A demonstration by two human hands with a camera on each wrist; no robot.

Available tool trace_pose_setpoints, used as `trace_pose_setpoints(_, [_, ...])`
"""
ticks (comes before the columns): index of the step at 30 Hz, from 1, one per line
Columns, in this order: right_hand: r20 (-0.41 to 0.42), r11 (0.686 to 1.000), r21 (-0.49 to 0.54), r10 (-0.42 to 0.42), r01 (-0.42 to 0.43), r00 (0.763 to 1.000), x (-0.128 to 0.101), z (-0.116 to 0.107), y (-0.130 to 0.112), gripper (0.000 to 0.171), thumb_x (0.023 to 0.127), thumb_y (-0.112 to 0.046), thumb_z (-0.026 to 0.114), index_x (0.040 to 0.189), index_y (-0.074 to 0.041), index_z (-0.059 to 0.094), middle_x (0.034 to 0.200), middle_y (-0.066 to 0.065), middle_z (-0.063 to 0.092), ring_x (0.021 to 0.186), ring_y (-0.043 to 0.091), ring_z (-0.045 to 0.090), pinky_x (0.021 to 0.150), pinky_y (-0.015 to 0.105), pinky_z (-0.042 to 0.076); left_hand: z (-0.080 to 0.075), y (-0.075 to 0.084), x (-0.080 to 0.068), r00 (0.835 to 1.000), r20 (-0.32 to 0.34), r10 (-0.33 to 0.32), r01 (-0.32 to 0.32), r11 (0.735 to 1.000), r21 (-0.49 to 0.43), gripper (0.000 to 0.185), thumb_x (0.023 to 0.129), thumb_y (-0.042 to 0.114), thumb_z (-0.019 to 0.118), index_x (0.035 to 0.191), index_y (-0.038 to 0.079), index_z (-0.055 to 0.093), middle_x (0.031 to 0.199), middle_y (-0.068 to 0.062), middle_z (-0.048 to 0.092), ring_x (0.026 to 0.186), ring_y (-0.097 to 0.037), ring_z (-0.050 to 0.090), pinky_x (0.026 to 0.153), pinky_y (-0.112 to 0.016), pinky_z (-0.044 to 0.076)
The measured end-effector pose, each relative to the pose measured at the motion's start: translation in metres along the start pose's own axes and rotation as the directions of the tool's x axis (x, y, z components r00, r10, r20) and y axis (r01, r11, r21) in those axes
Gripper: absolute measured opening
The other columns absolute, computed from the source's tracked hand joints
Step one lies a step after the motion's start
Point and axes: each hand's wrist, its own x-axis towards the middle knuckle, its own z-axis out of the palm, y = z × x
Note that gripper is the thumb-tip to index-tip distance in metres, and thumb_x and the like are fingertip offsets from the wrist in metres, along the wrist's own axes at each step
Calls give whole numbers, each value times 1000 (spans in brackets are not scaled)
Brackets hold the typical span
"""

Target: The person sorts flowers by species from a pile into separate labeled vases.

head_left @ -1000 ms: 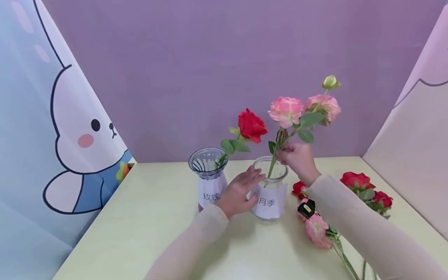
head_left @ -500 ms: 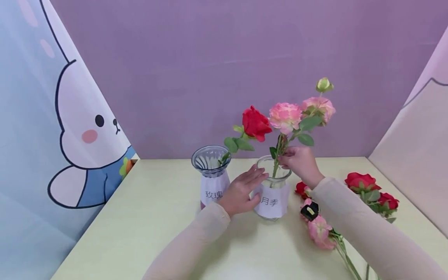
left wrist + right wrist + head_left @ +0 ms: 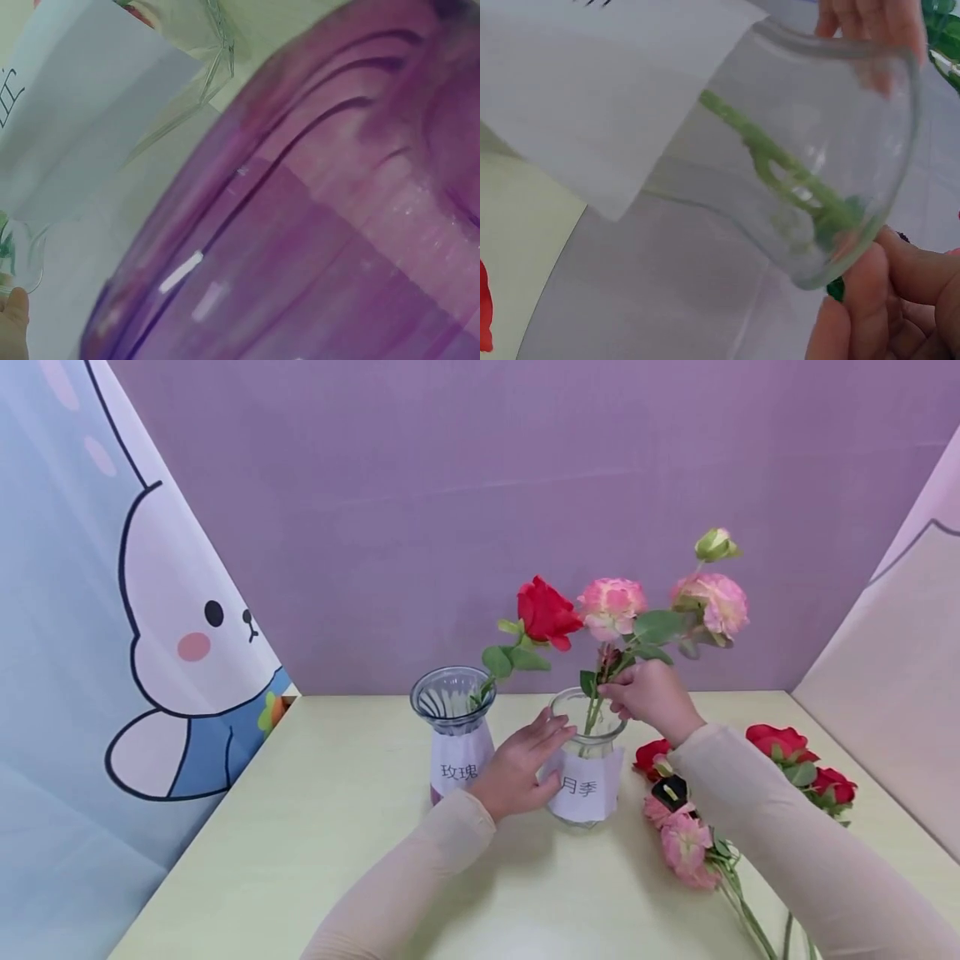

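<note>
A clear glass vase (image 3: 587, 781) with a white paper label stands mid-table. My left hand (image 3: 517, 768) rests against its left side with fingers stretched out. Just above the rim, my right hand (image 3: 648, 693) pinches the green stem (image 3: 596, 710) of a pink flower spray (image 3: 611, 606), whose lower end is inside the vase. In the right wrist view the stem (image 3: 780, 172) shows through the glass, with my right fingers (image 3: 870, 300) by the rim. To the left, a grey vase (image 3: 453, 727) holds a red rose (image 3: 546, 610).
Loose red roses (image 3: 783, 743) and pink flowers (image 3: 686, 847) lie on the table to the right of the vases. A purple wall is behind, with panels at both sides. Tinted glass (image 3: 300, 225) fills the left wrist view.
The pink spray has sunk a little deeper into the clear vase and its blooms have tipped to the right. My left hand has stayed on the vase.
</note>
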Motion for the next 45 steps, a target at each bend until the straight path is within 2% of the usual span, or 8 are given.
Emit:
trace_pose_setpoints(5, [-25,1000,-29,-5,4,1000,-2,-1,5,24,92,-16,64,86,6,72,63,5,64,56,14,61,60,30,53,1,0,1,1000,-8,13,-13,1000,-2,52,77,8,69,126,-2,57,130,-20,57,130,-36,44,108,-32,34])
trace_pose_setpoints(11, [-72,999,-45,-16,13,997,-3,4,14,25,90,-21,66,80,2,72,59,2,62,55,16,57,53,30,44,3,-1,-2,1000,-11,11,-11,1000,22,52,77,9,70,126,-2,57,130,-19,58,130,-35,44,108,-31,33])
trace_pose_setpoints(15, [-102,999,-6,-49,49,994,-3,7,21,24,89,-17,65,81,4,72,55,2,59,52,16,54,51,29,40,4,0,-3,1000,-18,7,-6,1000,25,51,77,9,70,125,-1,58,129,-19,59,129,-35,45,108,-31,33])
trace_pose_setpoints(19, [-104,998,50,-34,40,994,-4,9,28,23,90,-14,63,88,7,73,54,2,58,52,17,53,53,29,43,3,2,-2,1000,-25,2,-1,1000,22,51,76,8,71,125,-1,58,129,-19,59,129,-34,46,108,-31,33])
trace_pose_setpoints(29, [-41,986,167,32,-25,999,-7,0,42,36,94,-23,60,109,9,67,78,8,68,64,15,62,61,25,55,6,0,1,997,-60,42,-40,999,35,51,75,8,70,123,-3,59,126,-20,60,125,-38,49,107,-33,36])
trace_pose_setpoints(34, [-22,981,180,78,-73,997,-11,-10,50,49,95,-34,58,115,10,63,75,6,67,66,15,65,65,26,57,4,0,1,998,-55,29,-27,999,36,51,76,9,69,124,-3,59,128,-19,59,129,-35,46,107,-33,36])
trace_pose_setpoints(41, [41,994,89,63,-66,997,-20,-23,67,47,96,-32,57,116,10,62,82,8,69,68,18,66,67,31,57,-2,-1,2,999,-33,33,-31,997,77,49,76,9,68,123,-2,60,128,-20,59,125,-36,50,106,-34,38])
trace_pose_setpoints(45, [105,992,37,115,-120,988,-26,-31,83,48,95,-33,57,119,9,60,87,9,69,72,19,67,71,36,57,-10,3,4,999,-18,27,-23,985,173,47,77,13,69,122,1,62,126,-16,61,123,-32,53,102,-34,43])
